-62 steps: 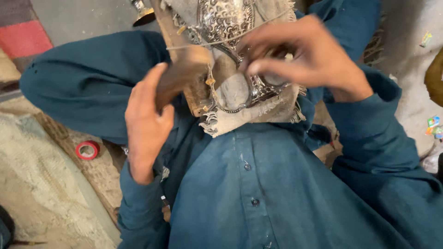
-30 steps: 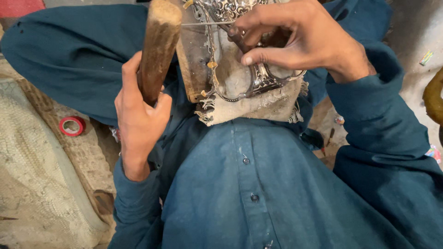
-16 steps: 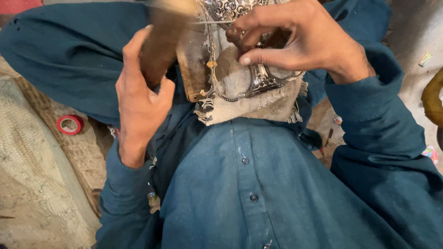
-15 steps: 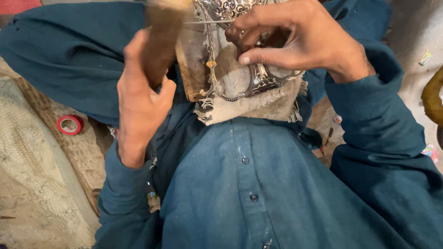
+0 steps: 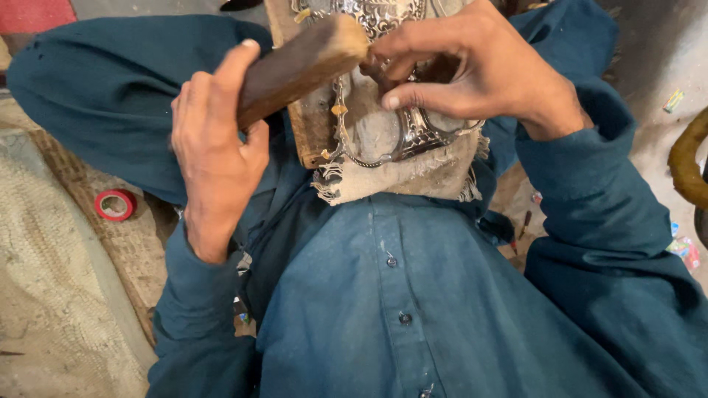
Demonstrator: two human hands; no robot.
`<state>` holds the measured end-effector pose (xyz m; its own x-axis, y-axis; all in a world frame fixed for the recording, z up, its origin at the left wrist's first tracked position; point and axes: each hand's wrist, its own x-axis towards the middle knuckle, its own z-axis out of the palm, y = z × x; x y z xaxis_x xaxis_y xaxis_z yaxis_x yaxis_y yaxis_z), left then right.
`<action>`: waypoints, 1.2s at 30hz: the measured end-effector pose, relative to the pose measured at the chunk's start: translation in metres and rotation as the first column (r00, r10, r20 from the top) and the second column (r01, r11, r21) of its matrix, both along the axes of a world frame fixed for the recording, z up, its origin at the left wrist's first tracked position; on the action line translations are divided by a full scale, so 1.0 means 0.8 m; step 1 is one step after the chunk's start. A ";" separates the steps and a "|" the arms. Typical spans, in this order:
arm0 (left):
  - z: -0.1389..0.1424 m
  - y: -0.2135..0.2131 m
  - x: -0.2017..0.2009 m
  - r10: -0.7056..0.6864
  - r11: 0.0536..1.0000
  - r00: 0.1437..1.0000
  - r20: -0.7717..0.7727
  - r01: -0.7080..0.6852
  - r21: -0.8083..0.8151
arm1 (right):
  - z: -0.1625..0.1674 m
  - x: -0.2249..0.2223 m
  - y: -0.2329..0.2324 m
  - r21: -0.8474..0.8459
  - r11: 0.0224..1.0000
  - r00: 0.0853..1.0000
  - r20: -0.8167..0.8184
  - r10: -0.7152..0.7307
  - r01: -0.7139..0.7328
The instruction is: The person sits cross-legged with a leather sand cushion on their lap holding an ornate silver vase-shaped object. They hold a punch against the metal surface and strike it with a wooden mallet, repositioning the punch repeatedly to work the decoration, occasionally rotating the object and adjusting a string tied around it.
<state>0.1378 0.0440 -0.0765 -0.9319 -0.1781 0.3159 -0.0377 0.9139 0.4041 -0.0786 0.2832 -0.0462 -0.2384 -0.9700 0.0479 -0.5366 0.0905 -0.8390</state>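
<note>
- The left hand (image 5: 214,151) is closed tight around a thick wooden block (image 5: 299,68). The fingers wrap one end and the thumb points up along its side.
- The far end of the wooden block is tipped up and sits over the left side of a shiny metal piece (image 5: 402,125). It looks held like a mallet, so it can knock the metal.
- The right hand (image 5: 479,70) is pinched shut on the shiny metal piece. The finger and thumb press on its top part, most likely to keep it from sliding.
- The shiny metal piece has curly patterns and a loop shape at the bottom. It lies on a frayed cloth (image 5: 398,180), right in front of the person's chest, between the two hands.
- The frayed cloth probably gives the metal a soft bed and saves it from scratches.
- A wooden board (image 5: 313,136) shows under the cloth on the left. It seems to give a hard base.
- A red tape roll (image 5: 115,204) lies on a woven mat (image 5: 66,295), well apart from the hands.
- The top of the metal piece is cut off by the edge of the picture.
- The right hand covers part of the metal, so I cannot tell if it also holds a small tool.
- I cannot tell if the block is touching the metal or just above it.
</note>
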 end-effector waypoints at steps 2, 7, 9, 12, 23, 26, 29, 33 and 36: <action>-0.005 -0.001 -0.001 0.077 0.864 0.996 0.044 -0.089 0.495 | 0.001 -0.001 -0.001 0.001 1.000 1.000 0.003 -0.004 0.004; -0.013 -0.002 0.002 0.021 0.966 1.000 -0.013 -0.017 0.259 | 0.002 0.000 -0.002 0.016 1.000 1.000 -0.013 -0.007 0.007; -0.015 -0.001 0.003 0.070 0.671 0.997 0.025 -0.066 0.738 | 0.003 -0.001 -0.002 0.000 1.000 1.000 0.019 0.005 -0.005; -0.014 -0.002 0.003 -0.002 0.997 1.000 0.003 0.002 -0.072 | 0.005 0.001 -0.001 0.029 0.999 1.000 0.019 -0.016 0.016; 0.001 -0.003 -0.006 0.015 0.956 0.999 0.051 -0.030 0.292 | 0.007 -0.001 0.000 0.035 0.999 0.996 0.087 -0.018 0.015; 0.002 -0.005 -0.005 -0.016 0.923 0.998 -0.065 0.040 0.383 | 0.007 -0.002 -0.002 0.034 0.999 0.999 0.048 -0.004 0.002; 0.003 -0.007 -0.004 -0.040 0.978 0.999 0.003 0.039 0.206 | 0.006 -0.001 0.000 0.023 1.000 0.998 0.071 0.000 -0.002; 0.003 -0.011 -0.004 -0.040 0.928 0.998 -0.043 0.053 0.369 | 0.002 -0.004 0.001 -0.012 1.000 0.997 0.074 0.026 -0.025; 0.001 -0.013 -0.005 -0.038 0.993 0.988 0.148 0.021 0.117 | 0.000 -0.003 0.003 -0.009 1.000 0.999 0.042 0.023 -0.023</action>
<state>0.1340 0.0338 -0.0754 -0.9726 -0.1769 0.1511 -0.0797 0.8635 0.4981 -0.0813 0.2855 -0.0461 -0.2183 -0.9748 0.0463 -0.5026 0.0717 -0.8615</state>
